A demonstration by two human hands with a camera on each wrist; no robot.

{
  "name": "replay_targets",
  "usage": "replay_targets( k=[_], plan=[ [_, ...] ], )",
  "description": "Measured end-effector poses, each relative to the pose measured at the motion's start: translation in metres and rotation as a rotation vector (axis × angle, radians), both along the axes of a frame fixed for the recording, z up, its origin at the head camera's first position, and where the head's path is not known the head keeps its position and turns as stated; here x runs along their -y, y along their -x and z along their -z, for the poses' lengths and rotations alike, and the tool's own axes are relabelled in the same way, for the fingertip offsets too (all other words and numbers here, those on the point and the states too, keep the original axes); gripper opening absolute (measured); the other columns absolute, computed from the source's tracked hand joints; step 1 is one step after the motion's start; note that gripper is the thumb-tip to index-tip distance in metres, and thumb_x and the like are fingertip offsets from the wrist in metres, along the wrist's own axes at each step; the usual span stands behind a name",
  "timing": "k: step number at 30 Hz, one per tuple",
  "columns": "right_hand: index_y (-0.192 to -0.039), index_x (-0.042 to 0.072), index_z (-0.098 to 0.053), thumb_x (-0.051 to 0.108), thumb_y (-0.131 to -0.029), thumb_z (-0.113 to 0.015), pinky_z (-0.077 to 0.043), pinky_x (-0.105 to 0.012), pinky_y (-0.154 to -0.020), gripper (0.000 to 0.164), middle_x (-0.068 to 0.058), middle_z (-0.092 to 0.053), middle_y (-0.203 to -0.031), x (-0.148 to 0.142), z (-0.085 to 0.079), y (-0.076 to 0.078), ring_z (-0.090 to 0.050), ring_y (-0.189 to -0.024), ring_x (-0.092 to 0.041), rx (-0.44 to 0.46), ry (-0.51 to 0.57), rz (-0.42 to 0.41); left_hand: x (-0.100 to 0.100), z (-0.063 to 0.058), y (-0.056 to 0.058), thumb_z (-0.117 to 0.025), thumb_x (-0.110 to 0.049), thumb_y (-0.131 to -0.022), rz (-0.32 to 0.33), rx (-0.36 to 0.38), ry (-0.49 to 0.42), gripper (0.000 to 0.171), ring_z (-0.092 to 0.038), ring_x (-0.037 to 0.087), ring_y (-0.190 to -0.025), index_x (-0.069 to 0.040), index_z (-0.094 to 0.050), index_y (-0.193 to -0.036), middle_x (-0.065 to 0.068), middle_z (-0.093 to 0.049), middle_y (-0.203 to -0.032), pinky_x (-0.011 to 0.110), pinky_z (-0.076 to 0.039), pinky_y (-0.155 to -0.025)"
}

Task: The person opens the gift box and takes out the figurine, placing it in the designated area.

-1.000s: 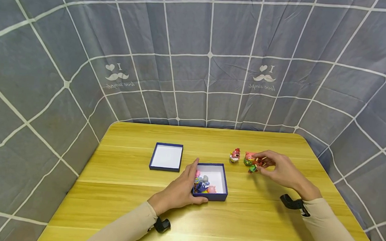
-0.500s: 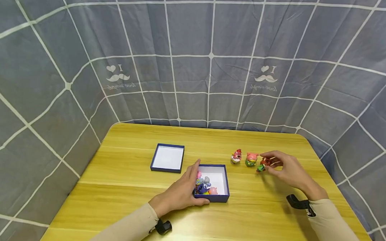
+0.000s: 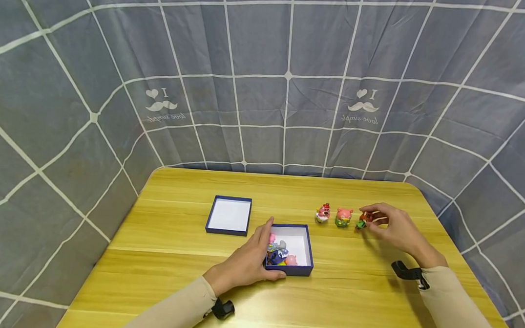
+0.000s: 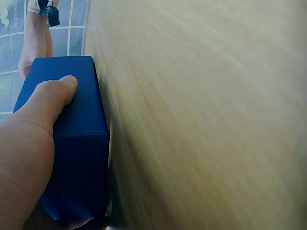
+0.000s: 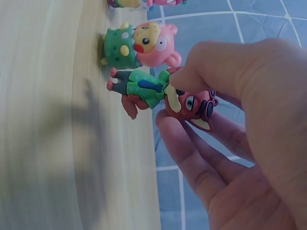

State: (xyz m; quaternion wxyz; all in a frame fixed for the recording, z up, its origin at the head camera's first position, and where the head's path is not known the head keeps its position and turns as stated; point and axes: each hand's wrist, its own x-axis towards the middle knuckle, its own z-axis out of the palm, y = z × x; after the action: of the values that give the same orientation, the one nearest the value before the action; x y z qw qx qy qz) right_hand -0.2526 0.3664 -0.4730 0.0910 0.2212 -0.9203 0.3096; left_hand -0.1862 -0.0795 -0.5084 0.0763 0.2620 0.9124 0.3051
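My left hand (image 3: 247, 258) grips the left side of an open dark-blue box (image 3: 302, 270), its thumb along the front wall. In the left wrist view the thumb lies flat on the box's blue side (image 4: 79, 112). Several small toy figures (image 3: 278, 255) lie heaped in the box's left part. At the right, my right hand (image 3: 395, 232) pinches a fox figurine (image 5: 144, 88) by the head; it wears a green shirt and blue tie. The fox is upright, its feet close over the table. Beside it stands a pink-headed figurine in green (image 3: 343, 218).
Left of that stands a pink figurine with a red top (image 3: 323, 213), in line with the other two. A shallow blue-rimmed box lid (image 3: 228, 215), white inside, lies behind the left hand. A grey checked curtain (image 3: 265, 100) surrounds the wooden table (image 3: 170, 262).
My right hand has carried the fox figurine to the right, away from in front of the pink-headed figurine, which now shows fully. My left hand has stayed on the box.
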Motion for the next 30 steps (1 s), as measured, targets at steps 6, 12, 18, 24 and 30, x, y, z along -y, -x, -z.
replay_targets(
  k=[6, 12, 18, 24, 30],
  plan=[
    [-0.136, 0.002, -0.082, -0.006, -0.097, -0.088, -0.07, -0.03, -0.088, 0.04, -0.013, -0.086, -0.12, -0.002, 0.003, 0.003, -0.084, -0.103, -0.03, 0.008, -0.007, 0.029, 0.0, 0.001, 0.001, -0.095, -0.061, -0.094, -0.001, 0.009, -0.003, 0.143, -0.056, 0.04, -0.161, -0.007, -0.001, -0.188, 0.028, -0.035, -0.185, 0.058, -0.056, -0.128],
    [-0.134, 0.001, -0.082, -0.008, -0.096, -0.088, -0.071, -0.033, -0.087, 0.039, -0.013, -0.085, -0.117, -0.002, 0.007, 0.005, -0.084, -0.102, -0.031, -0.009, -0.01, 0.039, 0.001, 0.0, 0.001, -0.095, -0.062, -0.094, -0.009, 0.017, 0.0, 0.143, -0.055, 0.041, -0.163, -0.008, -0.002, -0.188, 0.028, -0.033, -0.186, 0.058, -0.056, -0.129],
    [-0.132, 0.0, -0.083, -0.011, -0.095, -0.087, -0.072, -0.034, -0.085, 0.039, -0.015, -0.085, -0.116, -0.003, 0.009, 0.008, -0.083, -0.1, -0.025, -0.027, -0.015, 0.053, 0.001, -0.001, 0.001, -0.094, -0.063, -0.095, -0.008, 0.017, -0.002, 0.142, -0.054, 0.042, -0.163, -0.008, -0.002, -0.188, 0.028, -0.032, -0.187, 0.058, -0.057, -0.128],
    [-0.134, 0.001, -0.082, -0.011, -0.097, -0.084, -0.073, -0.044, -0.088, 0.039, -0.018, -0.084, -0.12, -0.003, 0.01, 0.009, -0.083, -0.106, -0.041, -0.009, -0.021, 0.057, 0.0, -0.002, 0.0, -0.095, -0.063, -0.095, -0.006, 0.017, -0.006, 0.143, -0.055, 0.042, -0.162, -0.009, -0.001, -0.188, 0.027, -0.032, -0.187, 0.058, -0.057, -0.128],
    [-0.134, 0.001, -0.082, -0.012, -0.097, -0.083, -0.073, -0.048, -0.088, 0.04, -0.021, -0.083, -0.121, -0.003, 0.011, 0.01, -0.083, -0.107, -0.042, -0.004, -0.02, 0.06, 0.0, -0.001, 0.0, -0.095, -0.062, -0.095, -0.005, 0.022, -0.007, 0.143, -0.056, 0.039, -0.161, -0.011, 0.0, -0.188, 0.026, -0.033, -0.187, 0.058, -0.057, -0.128]
  ],
)
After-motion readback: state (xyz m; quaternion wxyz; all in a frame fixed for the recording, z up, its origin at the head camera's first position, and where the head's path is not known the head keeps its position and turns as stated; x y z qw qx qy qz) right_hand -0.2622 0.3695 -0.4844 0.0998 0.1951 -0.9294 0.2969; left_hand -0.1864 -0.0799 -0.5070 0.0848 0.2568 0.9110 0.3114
